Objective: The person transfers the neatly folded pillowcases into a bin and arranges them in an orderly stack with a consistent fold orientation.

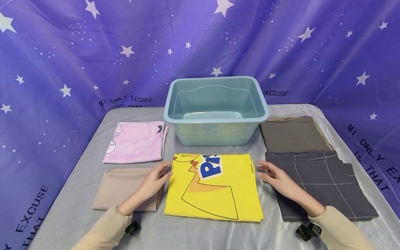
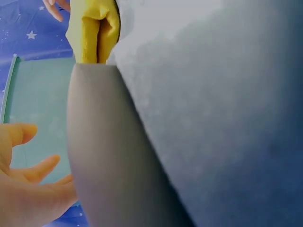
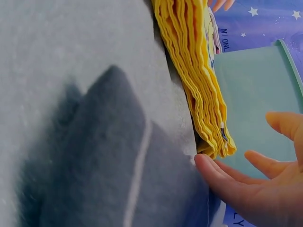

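A folded yellow cloth (image 1: 215,198) with a cartoon print and blue lettering lies flat in the middle of the table. My left hand (image 1: 153,182) is at its left edge, above a folded beige cloth (image 1: 122,189), with fingers parted; whether the fingertips touch the yellow cloth I cannot tell. On the other side, my right hand (image 1: 279,178) hovers just off the yellow cloth's right edge, over a dark grey cloth (image 1: 325,194) with white lines. Its fingers are loosely bent and hold nothing. The yellow cloth's stacked layers (image 3: 189,71) show in the right wrist view.
Behind the yellow cloth stands a blue-green plastic tub (image 1: 215,133), its inside bare. A folded pink cloth (image 1: 135,142) lies to its left, a brown cloth (image 1: 290,135) to its right. Purple star-patterned curtain (image 1: 200,34) hangs around the grey-covered table (image 1: 72,201).
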Demonstrator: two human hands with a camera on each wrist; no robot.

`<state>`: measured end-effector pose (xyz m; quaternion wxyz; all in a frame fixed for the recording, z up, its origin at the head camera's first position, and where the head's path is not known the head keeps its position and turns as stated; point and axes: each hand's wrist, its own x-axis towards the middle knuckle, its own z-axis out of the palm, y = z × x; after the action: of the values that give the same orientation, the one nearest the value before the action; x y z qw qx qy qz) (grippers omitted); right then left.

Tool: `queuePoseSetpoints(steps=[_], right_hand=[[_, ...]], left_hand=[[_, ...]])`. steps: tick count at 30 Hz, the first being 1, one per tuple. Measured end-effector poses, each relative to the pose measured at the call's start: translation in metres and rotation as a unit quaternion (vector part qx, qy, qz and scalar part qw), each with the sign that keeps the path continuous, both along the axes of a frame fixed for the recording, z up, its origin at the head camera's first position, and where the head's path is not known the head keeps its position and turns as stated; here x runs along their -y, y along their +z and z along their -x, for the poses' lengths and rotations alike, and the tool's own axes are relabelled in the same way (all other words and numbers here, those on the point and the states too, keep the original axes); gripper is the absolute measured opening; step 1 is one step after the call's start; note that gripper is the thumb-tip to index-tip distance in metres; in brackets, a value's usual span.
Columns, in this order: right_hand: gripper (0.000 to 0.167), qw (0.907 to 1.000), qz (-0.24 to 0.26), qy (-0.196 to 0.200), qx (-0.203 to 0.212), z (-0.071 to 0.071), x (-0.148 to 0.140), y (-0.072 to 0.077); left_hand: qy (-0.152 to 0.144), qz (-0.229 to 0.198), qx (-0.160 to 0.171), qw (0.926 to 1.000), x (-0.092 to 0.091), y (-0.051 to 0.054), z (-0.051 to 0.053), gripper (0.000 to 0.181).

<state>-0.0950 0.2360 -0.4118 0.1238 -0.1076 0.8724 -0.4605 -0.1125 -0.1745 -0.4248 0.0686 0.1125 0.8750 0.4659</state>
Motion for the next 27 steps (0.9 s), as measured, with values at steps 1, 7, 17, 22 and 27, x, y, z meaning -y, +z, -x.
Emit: queuePoseSetpoints(steps=[1, 7, 17, 22, 27], right_hand=[[0.051, 1.0, 0.005, -0.001, 0.004, 0.0001, 0.0005, -0.0007], [0.054, 0.9985, 0.038, -0.002, 0.038, 0.0014, 0.0037, -0.0012], [0.055, 0.9958, 0.065, 0.013, 0.063, 0.0035, 0.0033, -0.005], [0.055, 0.9947, 0.074, 0.011, 0.07, 0.005, 0.0029, -0.0077], [0.057, 0.9915, 0.095, 0.003, 0.09, 0.0061, 0.005, -0.0087]], left_hand=[[0.0, -0.008, 0.003, 1.0, -0.0001, -0.0009, 0.0003, 0.045], [-0.003, -0.037, 0.022, 0.9991, -0.0002, -0.0048, 0.0016, 0.043], [-0.016, -0.077, 0.078, 0.9938, -0.0033, -0.0017, 0.0013, 0.045], [-0.006, -0.099, 0.1, 0.99, -0.0034, -0.0079, 0.0032, 0.046], [0.011, -0.125, 0.136, 0.9826, -0.0047, -0.0089, 0.0047, 0.048]])
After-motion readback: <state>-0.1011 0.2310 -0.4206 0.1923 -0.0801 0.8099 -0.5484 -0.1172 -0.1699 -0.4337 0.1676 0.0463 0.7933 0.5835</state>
